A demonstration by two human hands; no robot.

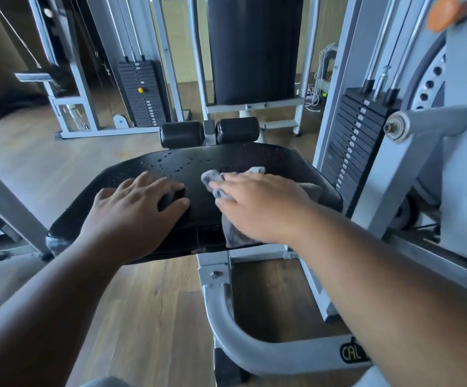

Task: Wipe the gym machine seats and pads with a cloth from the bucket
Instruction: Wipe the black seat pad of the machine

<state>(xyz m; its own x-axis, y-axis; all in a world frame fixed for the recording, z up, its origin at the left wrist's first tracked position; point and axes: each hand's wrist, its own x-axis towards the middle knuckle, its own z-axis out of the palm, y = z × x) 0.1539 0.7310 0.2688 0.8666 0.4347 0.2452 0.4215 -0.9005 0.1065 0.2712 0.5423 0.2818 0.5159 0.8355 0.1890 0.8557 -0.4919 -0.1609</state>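
While water drops beaded near the far edge of the black seat (254,160), we pressed the crumpled grey cloth (215,180) toward its right edge under our right hand (257,205), fingers straight and together; our left hand (134,210) lay flat, fingers spread.

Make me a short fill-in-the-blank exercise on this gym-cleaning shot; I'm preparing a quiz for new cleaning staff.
1. The right hand presses a grey ____ onto the black seat pad.
2. The left hand rests flat on the ____ half of the seat pad.
3. Water ____ dot the pad's far part, ahead of both hands.
4. A ____ pin marks the weight stack in the background on the left.

Missing words: cloth; left; droplets; yellow
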